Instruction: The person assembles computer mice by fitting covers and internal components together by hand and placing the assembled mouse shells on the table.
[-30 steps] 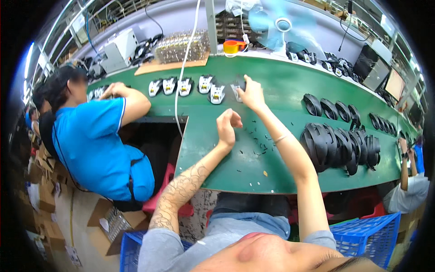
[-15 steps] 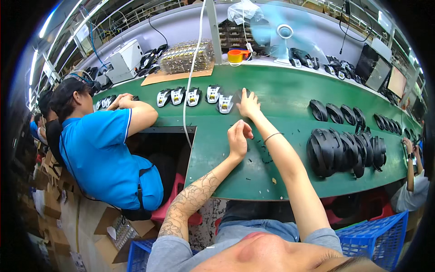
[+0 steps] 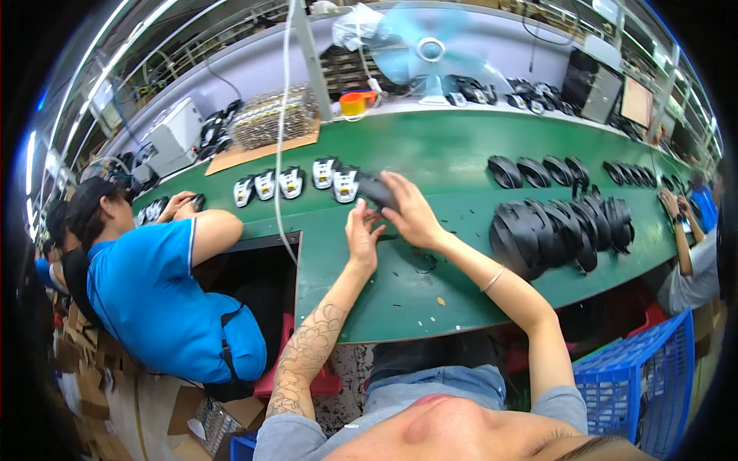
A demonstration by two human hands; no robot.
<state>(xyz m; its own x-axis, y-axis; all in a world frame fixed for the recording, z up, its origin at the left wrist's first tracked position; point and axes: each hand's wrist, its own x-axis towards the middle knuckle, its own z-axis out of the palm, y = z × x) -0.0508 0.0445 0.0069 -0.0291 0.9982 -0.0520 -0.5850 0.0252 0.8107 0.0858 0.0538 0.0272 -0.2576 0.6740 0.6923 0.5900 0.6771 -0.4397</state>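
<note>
My right hand (image 3: pixel 411 213) grips a dark mouse-shaped piece (image 3: pixel 377 190), its fingers over the right side. Just below and left of it, my left hand (image 3: pixel 363 237) has its fingers apart and slightly bent, with nothing visible in them. Close to the dark piece stand two opened computer mice, a nearer one (image 3: pixel 346 184) and a farther one (image 3: pixel 324 170), with white and black bodies and their insides showing. Further left, three similar opened mice (image 3: pixel 265 184) form a row on the green table (image 3: pixel 400 296).
Black curved shells (image 3: pixel 538 234) are bunched at the right, with more shells (image 3: pixel 530 172) in rows behind. Small dark bits lie near my hands. A white cable (image 3: pixel 284 138) hangs at the left beside a co-worker in blue (image 3: pixel 165 284). A fan (image 3: pixel 431 51) stands at the back.
The view has turned, shifting the scene leftward. My right hand has come back toward my left hand, with the dark piece now showing in its grip.
</note>
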